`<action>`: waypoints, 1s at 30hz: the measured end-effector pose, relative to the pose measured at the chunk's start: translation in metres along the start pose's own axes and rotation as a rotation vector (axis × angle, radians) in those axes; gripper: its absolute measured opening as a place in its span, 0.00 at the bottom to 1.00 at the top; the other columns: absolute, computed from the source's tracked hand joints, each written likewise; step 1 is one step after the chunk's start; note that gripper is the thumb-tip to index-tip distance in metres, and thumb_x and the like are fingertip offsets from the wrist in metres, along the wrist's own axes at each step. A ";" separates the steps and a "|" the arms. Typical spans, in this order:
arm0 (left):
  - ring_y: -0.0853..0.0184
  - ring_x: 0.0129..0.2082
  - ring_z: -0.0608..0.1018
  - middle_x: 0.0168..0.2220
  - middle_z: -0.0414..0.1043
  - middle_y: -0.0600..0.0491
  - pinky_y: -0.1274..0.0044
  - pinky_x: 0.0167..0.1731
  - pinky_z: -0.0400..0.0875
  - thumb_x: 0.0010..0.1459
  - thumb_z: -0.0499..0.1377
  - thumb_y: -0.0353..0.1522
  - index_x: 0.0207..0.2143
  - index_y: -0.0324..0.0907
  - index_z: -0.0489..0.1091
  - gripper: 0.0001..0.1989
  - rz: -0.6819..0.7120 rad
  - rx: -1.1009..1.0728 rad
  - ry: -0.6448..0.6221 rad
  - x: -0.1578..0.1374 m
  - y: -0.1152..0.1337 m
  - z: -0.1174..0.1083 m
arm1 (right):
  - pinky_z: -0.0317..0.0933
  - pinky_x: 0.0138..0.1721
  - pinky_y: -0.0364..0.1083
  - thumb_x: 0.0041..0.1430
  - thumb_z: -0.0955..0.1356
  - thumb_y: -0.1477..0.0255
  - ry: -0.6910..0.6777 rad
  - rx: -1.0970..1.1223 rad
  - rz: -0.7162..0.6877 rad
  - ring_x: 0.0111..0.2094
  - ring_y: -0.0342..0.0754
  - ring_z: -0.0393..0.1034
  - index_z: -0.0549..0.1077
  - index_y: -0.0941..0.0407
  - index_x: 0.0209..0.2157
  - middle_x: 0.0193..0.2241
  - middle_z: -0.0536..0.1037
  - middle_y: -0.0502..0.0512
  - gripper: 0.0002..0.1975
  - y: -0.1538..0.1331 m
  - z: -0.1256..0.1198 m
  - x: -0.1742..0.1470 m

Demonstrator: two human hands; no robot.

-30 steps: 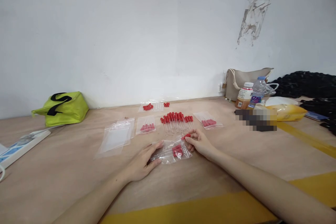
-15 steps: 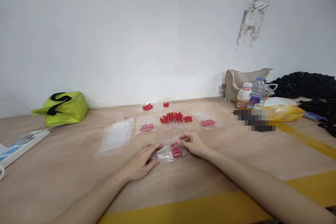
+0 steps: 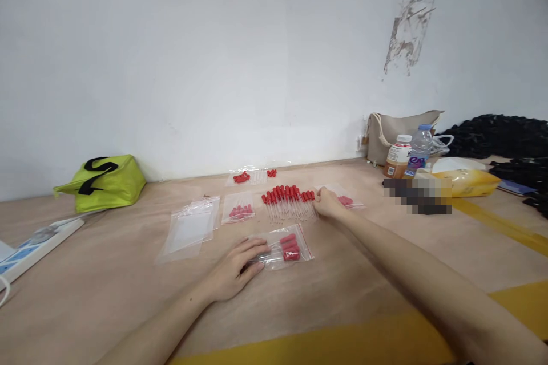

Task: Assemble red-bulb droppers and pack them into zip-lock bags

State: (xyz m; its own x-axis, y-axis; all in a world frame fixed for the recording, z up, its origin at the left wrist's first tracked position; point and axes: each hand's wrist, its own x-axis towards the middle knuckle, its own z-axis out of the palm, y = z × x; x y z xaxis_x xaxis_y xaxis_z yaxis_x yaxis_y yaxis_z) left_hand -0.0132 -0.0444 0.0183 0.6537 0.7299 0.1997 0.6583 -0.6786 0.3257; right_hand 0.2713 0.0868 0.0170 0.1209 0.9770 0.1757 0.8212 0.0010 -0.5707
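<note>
My left hand [image 3: 240, 267] rests at the near middle of the table, its fingers and thumb curved around the left end of a clear zip-lock bag [image 3: 306, 245]. Several red-bulbed droppers [image 3: 290, 246] lie inside that bag, bulbs toward the zip edge on the right. My right hand [image 3: 329, 203] is at the right end of a row of loose droppers [image 3: 286, 193], thumb and fingers pinched at a red bulb there. Partly behind this hand lies a filled zip-lock bag [image 3: 346, 199]. Another filled bag [image 3: 238, 211] lies left of the row.
Flat unfilled bags [image 3: 188, 228] lie to the left. Against the wall is a bag [image 3: 257, 175] with red bulbs and stems. A green pouch [image 3: 111, 182] and a power strip [image 3: 38, 242] are far left; bottles [image 3: 398, 157], a beige bag [image 3: 379, 131] and a tissue pack [image 3: 471, 181] stand right.
My right hand has let go of the bag's zip edge and moved up and right to the end of the dropper row. The left hand stays at the bag, which now lies flatter.
</note>
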 end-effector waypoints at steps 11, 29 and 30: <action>0.64 0.55 0.59 0.56 0.57 0.53 0.66 0.55 0.53 0.61 0.46 0.37 0.55 0.48 0.55 0.20 -0.019 0.041 -0.003 -0.001 0.000 0.000 | 0.59 0.27 0.43 0.49 0.63 0.75 -0.009 0.023 -0.009 0.30 0.51 0.70 0.57 0.66 0.47 0.30 0.73 0.65 0.22 -0.011 -0.006 0.001; 0.62 0.56 0.59 0.56 0.57 0.52 0.64 0.55 0.53 0.61 0.46 0.38 0.56 0.48 0.53 0.21 -0.036 0.043 -0.004 -0.001 -0.002 0.001 | 0.67 0.29 0.44 0.51 0.63 0.71 -0.215 1.160 0.054 0.22 0.41 0.69 0.55 0.54 0.35 0.22 0.68 0.44 0.11 -0.008 0.024 -0.081; 0.62 0.56 0.59 0.56 0.56 0.52 0.64 0.54 0.53 0.61 0.46 0.38 0.56 0.48 0.53 0.21 -0.044 0.041 -0.004 -0.002 -0.002 0.002 | 0.66 0.29 0.43 0.50 0.64 0.70 -0.248 1.119 0.030 0.23 0.40 0.69 0.58 0.55 0.33 0.23 0.69 0.45 0.10 -0.008 0.022 -0.082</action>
State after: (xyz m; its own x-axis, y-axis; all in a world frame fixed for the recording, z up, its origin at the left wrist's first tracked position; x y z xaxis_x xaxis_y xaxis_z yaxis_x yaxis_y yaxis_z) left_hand -0.0148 -0.0443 0.0159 0.6253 0.7587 0.1826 0.7011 -0.6490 0.2954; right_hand 0.2424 0.0114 -0.0108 -0.0830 0.9949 0.0581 -0.1515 0.0450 -0.9874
